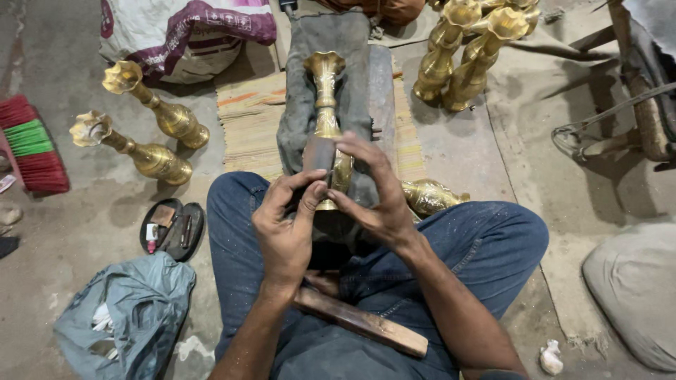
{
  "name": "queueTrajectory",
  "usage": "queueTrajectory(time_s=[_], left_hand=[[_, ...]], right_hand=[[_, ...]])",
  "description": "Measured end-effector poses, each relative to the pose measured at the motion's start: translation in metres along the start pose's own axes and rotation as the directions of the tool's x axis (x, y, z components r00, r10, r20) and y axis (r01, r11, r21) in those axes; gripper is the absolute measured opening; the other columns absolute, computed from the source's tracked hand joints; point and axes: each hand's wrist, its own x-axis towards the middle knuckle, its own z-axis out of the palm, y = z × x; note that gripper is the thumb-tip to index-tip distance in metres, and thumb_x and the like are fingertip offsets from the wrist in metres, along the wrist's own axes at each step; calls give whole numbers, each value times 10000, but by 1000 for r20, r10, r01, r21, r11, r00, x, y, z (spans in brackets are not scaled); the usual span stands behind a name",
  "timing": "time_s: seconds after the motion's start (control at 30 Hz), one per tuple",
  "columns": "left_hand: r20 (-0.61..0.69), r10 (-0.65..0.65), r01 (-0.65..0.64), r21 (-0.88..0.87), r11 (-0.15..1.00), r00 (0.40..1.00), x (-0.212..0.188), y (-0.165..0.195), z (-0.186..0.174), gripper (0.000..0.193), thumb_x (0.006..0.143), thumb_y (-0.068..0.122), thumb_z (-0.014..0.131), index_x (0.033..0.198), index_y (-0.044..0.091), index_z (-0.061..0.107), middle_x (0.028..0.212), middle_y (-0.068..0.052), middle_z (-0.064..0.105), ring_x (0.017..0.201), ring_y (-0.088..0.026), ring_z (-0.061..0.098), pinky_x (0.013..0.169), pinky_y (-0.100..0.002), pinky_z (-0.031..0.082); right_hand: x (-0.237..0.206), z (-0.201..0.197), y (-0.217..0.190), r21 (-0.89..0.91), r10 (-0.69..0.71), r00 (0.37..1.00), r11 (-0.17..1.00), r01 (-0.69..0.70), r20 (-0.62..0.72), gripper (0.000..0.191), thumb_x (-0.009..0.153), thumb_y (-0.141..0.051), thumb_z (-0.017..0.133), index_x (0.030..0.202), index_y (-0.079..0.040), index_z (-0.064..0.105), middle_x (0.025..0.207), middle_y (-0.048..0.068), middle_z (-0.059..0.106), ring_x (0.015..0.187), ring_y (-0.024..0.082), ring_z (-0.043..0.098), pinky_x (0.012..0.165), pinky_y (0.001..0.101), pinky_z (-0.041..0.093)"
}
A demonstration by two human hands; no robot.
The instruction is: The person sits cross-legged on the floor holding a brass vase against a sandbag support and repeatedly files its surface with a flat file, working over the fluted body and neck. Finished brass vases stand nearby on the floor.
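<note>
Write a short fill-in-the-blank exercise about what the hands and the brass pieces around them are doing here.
1. Both hands, left hand and right hand, hold a dark block against a ____ vase.
2. To the person's left, ____ vases lie on the floor.
3. A ____ stick rests across the lap.

Missing words: brass; two; wooden

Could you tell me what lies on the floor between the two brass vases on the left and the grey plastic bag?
In the head view, a small black oval tray of small tools lies between the two brass vases and the grey plastic bag.
</note>
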Motion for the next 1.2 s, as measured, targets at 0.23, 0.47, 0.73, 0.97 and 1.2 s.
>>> queueTrajectory(time_s=[0.23,0.47,0.73,0.97,1.2], left_hand=[[97,-248,265,-283,922,964,-5,-14,-2,190,1014,144,696,1121,-6,742,968,-8,740,851,-43,644,768,-198,535],[153,-297,332,-328,884,942,-3,-24,1,189,1013,152,689,1114,6,755,895,-9,738,790,-42,653,675,-185,495],[162,-304,339,-268,902,939,-1,-19,0,196,1010,172,686,1106,18,760,868,-19,747,795,-53,681,672,-187,514],[131,-290,311,-186,932,948,-1,-16,0,205,1000,171,689,1112,14,758,888,-20,748,804,-59,684,681,-196,526],[120,-216,233,-145,962,969,1,-13,-1,183,993,131,700,1118,7,753,939,-53,767,833,-84,705,744,-225,587]], right_hand=[[-20,24,1,649,411,911,688,-324,19,276,998,-25,714,1268,-6,660,1163,53,720,1100,115,672,994,269,551],[-21,29,19,683,516,856,638,-355,-38,157,955,-81,766,1089,-4,738,1009,34,749,942,82,683,876,257,574],[-19,29,19,633,555,831,651,-418,-22,176,938,-100,762,1087,-9,738,978,29,758,910,78,692,842,252,586],[-20,31,20,678,560,828,616,-401,-19,175,949,-100,765,1088,2,739,983,38,758,913,81,689,839,250,580],[-18,31,19,700,557,830,597,-392,-10,182,949,-100,762,1094,8,732,1005,54,765,942,101,713,872,269,592]])
